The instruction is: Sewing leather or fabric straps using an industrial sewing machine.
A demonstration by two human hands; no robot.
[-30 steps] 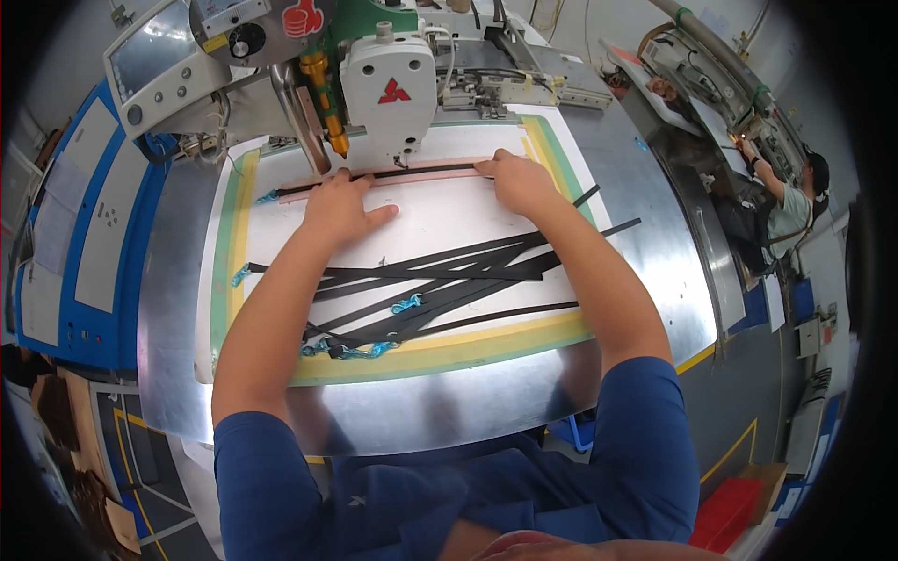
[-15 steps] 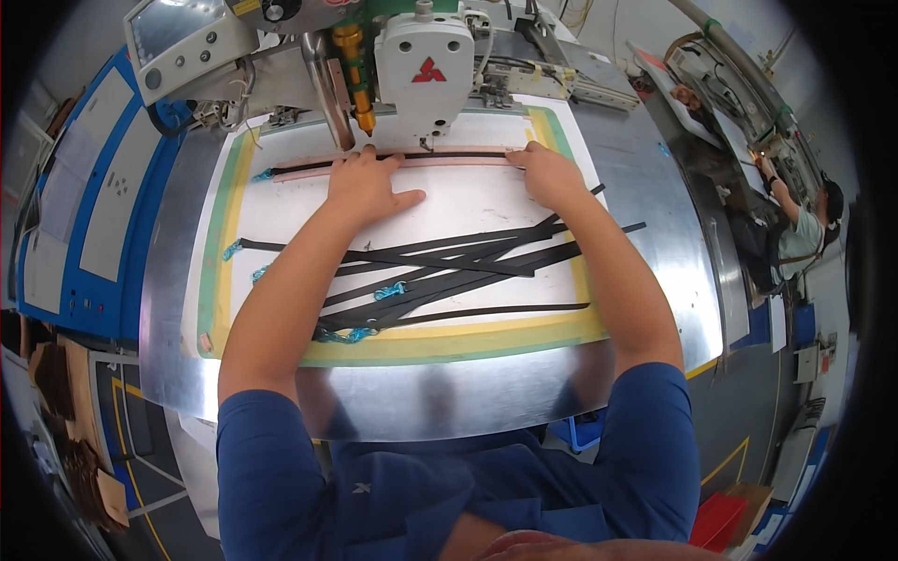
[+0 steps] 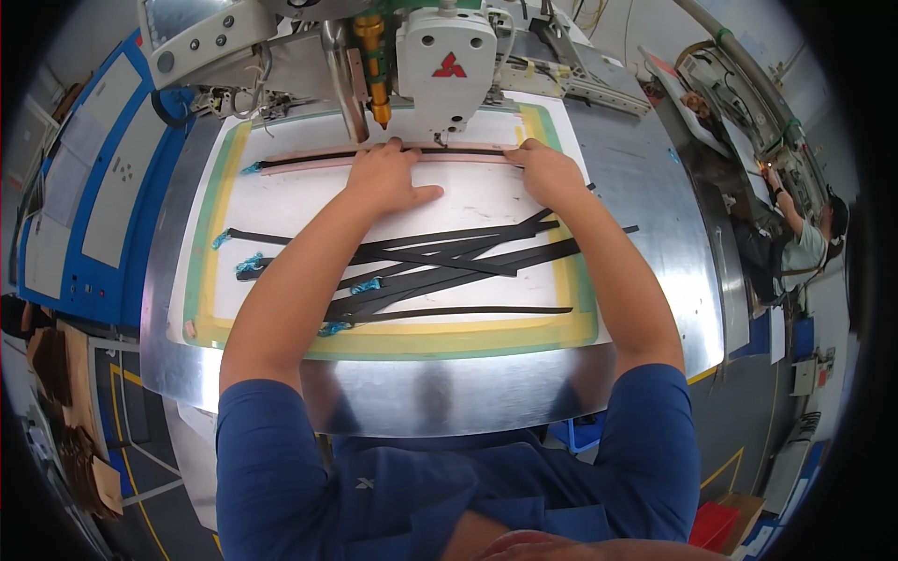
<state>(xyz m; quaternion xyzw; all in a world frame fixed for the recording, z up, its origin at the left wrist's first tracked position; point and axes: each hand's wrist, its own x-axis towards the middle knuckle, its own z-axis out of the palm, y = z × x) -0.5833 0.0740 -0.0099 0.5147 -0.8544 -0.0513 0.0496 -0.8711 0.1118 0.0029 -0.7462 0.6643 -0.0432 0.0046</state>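
Note:
A thin black strap (image 3: 327, 158) lies lengthwise in a pink strip-shaped template (image 3: 281, 169) on the white board, with a blue tie at its left end. My left hand (image 3: 385, 178) rests over the strap near its middle, fingertips down on it and thumb spread out. At the strap's right end, my right hand (image 3: 550, 174) has thumb and forefinger on the tip; its other fingers are curled and partly hidden. Just beyond both hands, the needle (image 3: 441, 140) of a sewing machine head (image 3: 447, 65) hangs above the strap.
Several loose black straps (image 3: 449, 273) with blue ties lie crossed nearer me on the board (image 3: 281, 201), edged in yellow and green tape. A brass-coloured nozzle (image 3: 378, 93) and a metal tube hang by the machine head. A control panel (image 3: 192, 33) stands far left. Another person (image 3: 795, 238) works at right.
My left hand has slid rightward along the strap, closer to the needle. My right hand stays at the strap's right end. The view has shifted slightly.

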